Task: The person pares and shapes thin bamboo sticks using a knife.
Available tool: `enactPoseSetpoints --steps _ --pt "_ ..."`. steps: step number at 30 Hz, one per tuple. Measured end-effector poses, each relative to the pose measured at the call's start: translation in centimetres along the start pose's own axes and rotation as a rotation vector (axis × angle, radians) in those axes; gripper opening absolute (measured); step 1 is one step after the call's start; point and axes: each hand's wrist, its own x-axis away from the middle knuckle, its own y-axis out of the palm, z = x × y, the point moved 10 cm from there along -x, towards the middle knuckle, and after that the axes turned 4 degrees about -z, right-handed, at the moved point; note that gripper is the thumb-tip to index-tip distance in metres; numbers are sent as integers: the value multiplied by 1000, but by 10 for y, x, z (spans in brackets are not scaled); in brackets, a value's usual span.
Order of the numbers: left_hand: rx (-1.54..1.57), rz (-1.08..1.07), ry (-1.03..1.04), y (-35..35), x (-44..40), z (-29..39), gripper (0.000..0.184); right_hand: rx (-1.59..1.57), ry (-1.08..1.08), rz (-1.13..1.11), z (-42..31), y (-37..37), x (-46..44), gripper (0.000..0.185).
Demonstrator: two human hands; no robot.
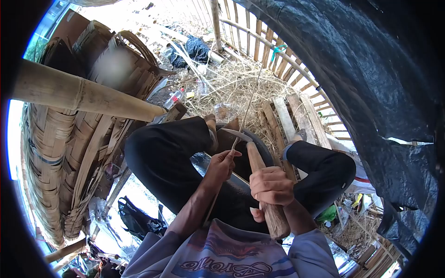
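Observation:
My right hand (272, 186) is wrapped round a thick wooden handle (257, 160), whose butt end points back toward my body. A curved metal blade (237, 135) sits at the handle's far end. My left hand (223, 165) pinches a thin strip (251, 102) just in front of my lap. The strip runs forward past the blade and back along my left forearm. Blade and strip cross near each other; whether they touch is too small to tell. A dark rounded object (259, 149) lies behind the blade, between my legs.
A bamboo pole (92, 96) crosses the left side beside woven bamboo (51, 162). Straw (241, 83), a plastic bottle (174, 98) and wooden planks (283, 113) lie ahead. A slatted bamboo fence (255, 37) and a dark tarp (361, 69) stand to the right.

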Motion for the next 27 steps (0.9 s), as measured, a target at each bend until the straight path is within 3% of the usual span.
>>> enactPoseSetpoints --steps 5,12,16,20,27 --pt "-32 -59 -57 6 4 -15 30 249 104 22 40 -17 15 17" --pt "-37 26 -25 -6 4 -6 29 89 -22 -7 19 -6 8 17" --pt "-63 -47 -40 3 6 -12 29 251 70 36 46 -22 5 19" --pt "-81 21 -10 -2 8 -3 30 118 23 34 24 -12 -4 18" --pt "-53 -31 -86 2 13 -11 30 239 149 92 60 -34 10 17"
